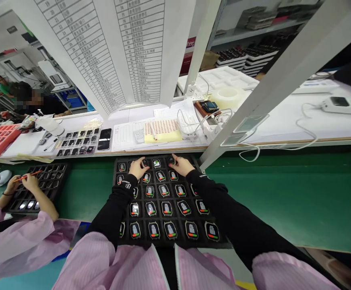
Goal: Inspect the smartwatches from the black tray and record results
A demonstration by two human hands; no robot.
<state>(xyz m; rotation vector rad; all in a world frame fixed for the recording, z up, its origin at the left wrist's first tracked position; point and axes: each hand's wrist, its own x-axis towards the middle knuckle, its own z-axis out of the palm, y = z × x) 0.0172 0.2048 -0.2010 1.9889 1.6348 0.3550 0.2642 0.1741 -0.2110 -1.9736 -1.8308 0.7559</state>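
Note:
A black tray (202,241) lies in front of me on the green belt, its pockets filled with several small watch-like devices whose screens are lit. My left hand (138,167) rests on the tray's far row, fingers curled over a device (145,163). My right hand (180,164) reaches to the same far row, fingertips on a device (171,160). Between the hands sits one device with a green-lit screen (156,163). Both arms wear black sleeves under pink smock cuffs.
At left a co-worker's hands (24,182) hold an orange stick over another black tray (44,186). Behind the belt runs a white shelf with a smaller tray of devices (77,141), a phone (104,139), papers, cables and a tape roll (228,96). A white post (272,86) slants at right.

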